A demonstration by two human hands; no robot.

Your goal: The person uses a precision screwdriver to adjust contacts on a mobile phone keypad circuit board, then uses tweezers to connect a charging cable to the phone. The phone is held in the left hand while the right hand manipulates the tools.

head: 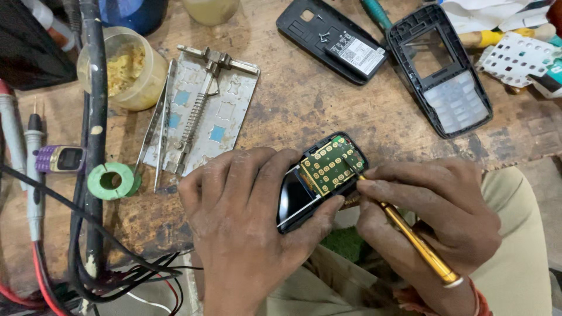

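Observation:
My left hand [246, 210] grips a small opened mobile phone [321, 175] at the near edge of the wooden bench; its green circuit board with gold keypad contacts and its dark screen face up. My right hand [433, 216] holds a gold-handled screwdriver [418, 243] with its tip against the phone's right edge.
A black phone back with battery [331, 38] and a black front cover with keypad [439, 70] lie at the far right. A metal board holder [205, 111] with tweezers, a yellow paste tub [126, 67], a green tape ring [112, 180], multimeter probes and tangled wires [88, 257] fill the left.

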